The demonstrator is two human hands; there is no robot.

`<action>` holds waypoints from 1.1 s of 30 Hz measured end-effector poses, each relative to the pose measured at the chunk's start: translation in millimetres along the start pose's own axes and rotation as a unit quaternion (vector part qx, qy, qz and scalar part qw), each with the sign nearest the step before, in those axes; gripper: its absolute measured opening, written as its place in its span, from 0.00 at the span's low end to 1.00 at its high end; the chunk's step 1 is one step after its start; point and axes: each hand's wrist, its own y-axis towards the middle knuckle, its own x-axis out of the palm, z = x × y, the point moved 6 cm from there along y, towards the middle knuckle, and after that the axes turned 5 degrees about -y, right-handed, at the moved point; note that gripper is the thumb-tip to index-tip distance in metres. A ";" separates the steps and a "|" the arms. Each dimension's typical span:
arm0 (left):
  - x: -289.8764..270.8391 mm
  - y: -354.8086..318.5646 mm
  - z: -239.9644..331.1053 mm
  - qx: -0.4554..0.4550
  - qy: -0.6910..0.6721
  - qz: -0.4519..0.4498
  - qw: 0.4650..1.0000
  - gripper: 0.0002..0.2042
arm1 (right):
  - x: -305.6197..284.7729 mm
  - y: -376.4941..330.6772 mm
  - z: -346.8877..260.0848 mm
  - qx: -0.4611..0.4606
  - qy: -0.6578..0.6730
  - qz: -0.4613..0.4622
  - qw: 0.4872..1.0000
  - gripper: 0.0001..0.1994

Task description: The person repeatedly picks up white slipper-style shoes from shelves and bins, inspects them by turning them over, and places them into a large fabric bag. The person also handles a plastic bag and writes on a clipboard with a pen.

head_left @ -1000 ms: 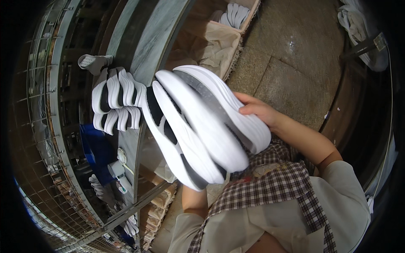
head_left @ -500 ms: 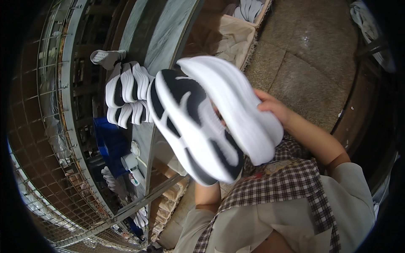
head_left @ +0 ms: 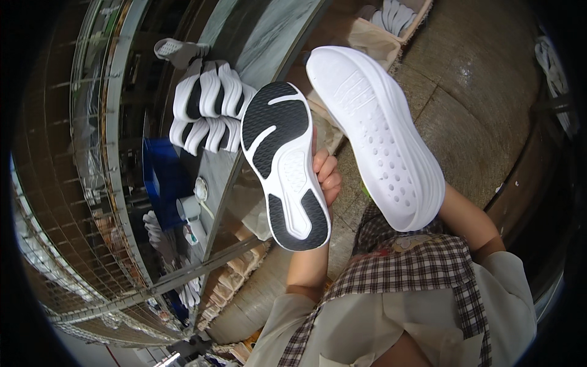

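Observation:
My left hand (head_left: 327, 174) is closed on a white shoe sole with black tread patches (head_left: 287, 168), its underside turned up. Curled fingers show at the sole's right edge. On the right, a plain white shoe sole (head_left: 379, 137) is held up with its inner face showing, ridged at one end and dotted with round hollows. My right hand is hidden behind that sole; only the right forearm (head_left: 468, 223) emerges below it. The two soles are apart. Left of them, several white and black soles (head_left: 211, 101) stand in two rows on a grey marbled shelf (head_left: 269, 37).
A blue bin (head_left: 164, 177) and a white cup (head_left: 188, 209) are by the shelf at left. Wire mesh (head_left: 67, 226) runs along the far left. Lined crates (head_left: 391, 46) with pale pieces stand at the top, on a tiled floor (head_left: 465, 92).
The two soles have been drawn apart and turned. The tread of the left one and the hollowed face of the right one now show fully. My left fingers have come into sight.

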 end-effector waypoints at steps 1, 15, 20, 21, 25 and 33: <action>0.2 -0.3 1.5 0.004 -0.011 -0.001 1.000 0.28 | 3.2 0.1 0.2 0.005 -0.004 -0.008 1.000 0.24; 12.0 1.1 21.6 0.107 0.297 0.173 0.933 0.26 | 12.9 15.1 -7.6 -0.046 -0.186 -0.074 0.979 0.32; 23.5 8.1 32.5 0.061 0.578 0.198 0.790 0.27 | 23.3 28.5 -5.6 -0.019 -0.334 -0.092 0.938 0.35; 22.5 8.2 34.0 0.030 0.569 0.213 0.794 0.27 | 25.8 31.0 -6.2 -0.004 -0.350 -0.107 0.931 0.35; 32.7 13.4 42.4 0.030 0.596 0.197 0.778 0.29 | 26.8 41.3 -8.6 0.041 -0.347 -0.133 0.928 0.38; 95.4 18.4 122.2 0.210 0.894 0.162 0.361 0.34 | 16.0 57.0 -1.8 0.054 -0.297 0.023 0.953 0.31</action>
